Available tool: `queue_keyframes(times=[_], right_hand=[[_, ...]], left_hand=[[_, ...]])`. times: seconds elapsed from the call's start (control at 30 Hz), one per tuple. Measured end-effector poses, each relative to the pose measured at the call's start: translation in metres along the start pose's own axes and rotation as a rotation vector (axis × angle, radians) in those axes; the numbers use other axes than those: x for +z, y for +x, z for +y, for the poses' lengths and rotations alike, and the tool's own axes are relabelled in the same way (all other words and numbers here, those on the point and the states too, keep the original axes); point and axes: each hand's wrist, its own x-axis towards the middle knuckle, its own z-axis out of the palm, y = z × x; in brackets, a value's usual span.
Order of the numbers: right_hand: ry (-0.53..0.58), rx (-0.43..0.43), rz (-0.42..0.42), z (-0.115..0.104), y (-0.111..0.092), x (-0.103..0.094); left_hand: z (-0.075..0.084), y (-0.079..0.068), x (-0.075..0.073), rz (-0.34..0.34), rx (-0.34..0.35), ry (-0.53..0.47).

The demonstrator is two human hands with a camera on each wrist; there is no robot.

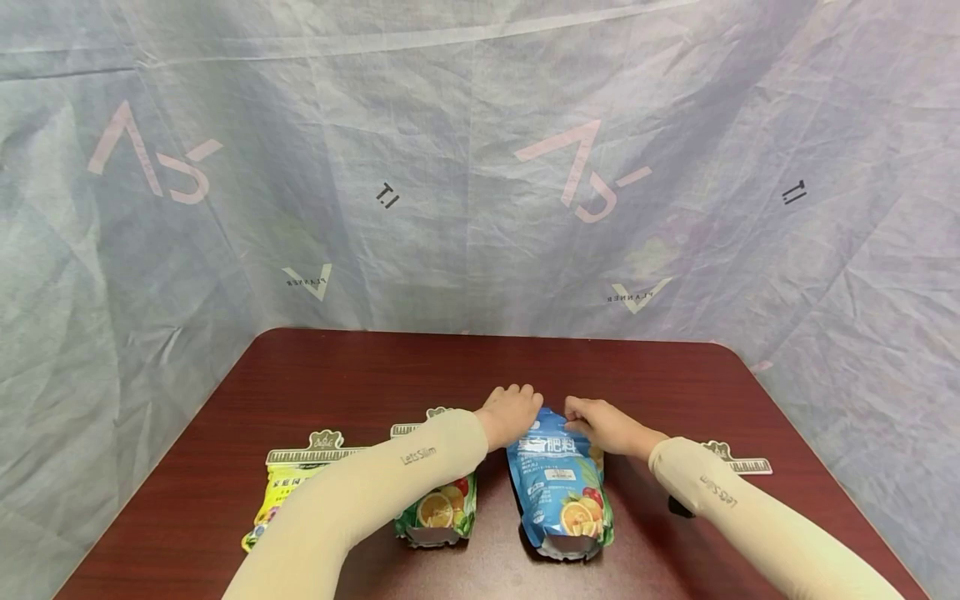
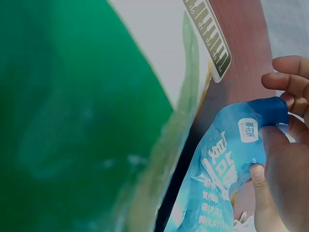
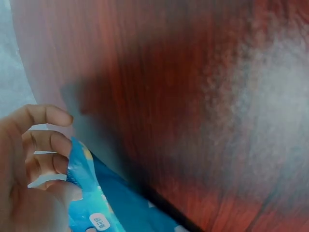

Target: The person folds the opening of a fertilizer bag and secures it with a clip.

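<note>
A blue fertilizer bag (image 1: 555, 479) with printed fruit lies on the table, its top edge away from me. My left hand (image 1: 512, 414) pinches its top left part, thumb on the front and fingers behind, as the left wrist view shows (image 2: 289, 169). At the top right corner, my right hand (image 1: 609, 427) pinches the bag between thumb and fingers; the right wrist view shows that corner of the blue bag (image 3: 82, 169) bent up. A green bag (image 1: 442, 507) with a keyboard-patterned clip (image 1: 405, 430) at its top lies left of it, partly hidden by my left sleeve.
At the far left a yellow bag (image 1: 279, 490) has a keyboard-patterned clip (image 1: 318, 454) across its top. Another such clip (image 1: 738, 464) lies beyond my right forearm. A small black object (image 1: 680, 507) shows partly under that sleeve. Fabric (image 1: 480, 208) hangs behind the dark red table (image 1: 487, 362).
</note>
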Motion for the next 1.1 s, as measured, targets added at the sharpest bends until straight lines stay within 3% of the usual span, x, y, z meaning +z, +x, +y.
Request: queue_keyframes(times=[0.23, 0.6, 0.8, 0.93, 1.1], right_hand=[[-0.031, 0.003, 0.033, 0.000, -0.002, 0.003], [-0.306, -0.104, 0.034, -0.008, -0.006, 0.005], [-0.459, -0.117, -0.005, -0.011, -0.008, 0.003], [-0.516, -0.123, -0.038, -0.013, -0.010, 0.002], [-0.556, -0.159, -0.016, -0.015, -0.014, 0.000]], left_hand=[[0.002, -0.004, 0.000, 0.044, 0.019, 0.056], [0.001, -0.011, 0.000, 0.105, 0.028, 0.096], [0.001, -0.014, -0.001, 0.132, 0.029, 0.112], [0.001, -0.017, -0.003, 0.158, 0.028, 0.141], [0.001, -0.021, -0.007, 0.189, 0.028, 0.197]])
